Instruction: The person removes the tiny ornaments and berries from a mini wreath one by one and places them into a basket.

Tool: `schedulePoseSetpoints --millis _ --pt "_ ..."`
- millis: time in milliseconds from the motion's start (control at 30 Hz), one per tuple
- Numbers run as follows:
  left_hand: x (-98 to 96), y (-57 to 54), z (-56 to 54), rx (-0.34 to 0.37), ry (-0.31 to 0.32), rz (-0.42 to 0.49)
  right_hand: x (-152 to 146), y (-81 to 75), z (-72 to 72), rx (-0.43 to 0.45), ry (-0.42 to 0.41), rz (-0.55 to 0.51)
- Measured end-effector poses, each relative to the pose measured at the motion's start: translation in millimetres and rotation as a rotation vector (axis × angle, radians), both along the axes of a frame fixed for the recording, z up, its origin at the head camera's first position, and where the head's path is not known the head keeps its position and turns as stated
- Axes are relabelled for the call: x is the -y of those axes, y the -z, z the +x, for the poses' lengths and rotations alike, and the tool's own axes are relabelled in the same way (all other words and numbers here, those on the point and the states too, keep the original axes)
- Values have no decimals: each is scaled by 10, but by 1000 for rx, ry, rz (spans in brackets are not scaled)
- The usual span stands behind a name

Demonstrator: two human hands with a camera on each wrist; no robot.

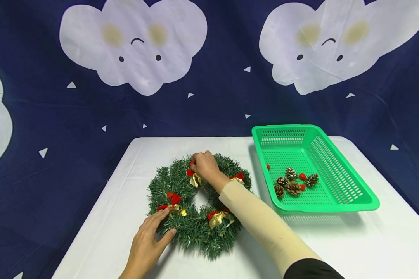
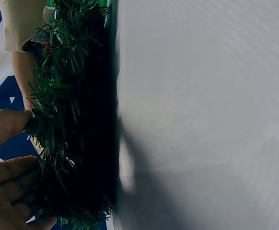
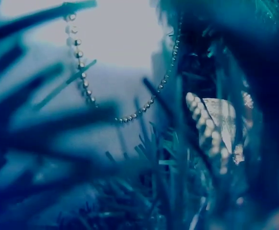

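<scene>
A green tinsel wreath (image 1: 195, 244) lies flat, trimmed with red and gold bows (image 1: 218, 219). At its far side my right hand (image 1: 206, 166) has its fingers curled down by a red and gold bow (image 1: 195, 179), pinching a small red ball (image 1: 192, 164) mostly covered by the fingertips. My left hand (image 1: 147, 237) rests on the near left edge, fingers extended beside another bow (image 1: 172, 199), thumb spread apart. In the left wrist view the left hand (image 2: 10, 167) touches the needles (image 2: 58, 120). The right wrist view shows blurred needles and a silvery bead string (image 3: 84, 76).
A green plastic basket (image 1: 349, 166) stands at the right on the white-covered table (image 1: 101, 240). Several pinecones (image 1: 294, 188) and small red balls (image 1: 302, 176) lie in it. A dark blue cloth with clouds (image 1: 223, 97) hangs behind the table.
</scene>
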State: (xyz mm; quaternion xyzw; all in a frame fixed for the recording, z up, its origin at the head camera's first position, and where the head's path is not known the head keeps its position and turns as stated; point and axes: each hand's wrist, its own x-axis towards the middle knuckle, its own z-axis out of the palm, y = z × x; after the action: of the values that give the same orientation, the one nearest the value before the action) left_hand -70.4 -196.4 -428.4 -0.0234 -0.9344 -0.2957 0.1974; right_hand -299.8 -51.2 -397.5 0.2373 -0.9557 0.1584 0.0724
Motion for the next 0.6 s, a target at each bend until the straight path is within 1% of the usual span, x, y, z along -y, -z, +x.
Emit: schedulePoseSetpoints --millis 167,333,467,600 --pt "5 -4 -10 22 0 11 0 1 -10 3 -14 51" --pt "9 3 -17 15 -1 10 8 9 -22 -3 -10 59" --pt "13 10 -22 7 -1 8 10 9 -29 -13 -2 33" --pt "15 7 -22 20 -2 6 8 -1 -20 -15 3 -19"
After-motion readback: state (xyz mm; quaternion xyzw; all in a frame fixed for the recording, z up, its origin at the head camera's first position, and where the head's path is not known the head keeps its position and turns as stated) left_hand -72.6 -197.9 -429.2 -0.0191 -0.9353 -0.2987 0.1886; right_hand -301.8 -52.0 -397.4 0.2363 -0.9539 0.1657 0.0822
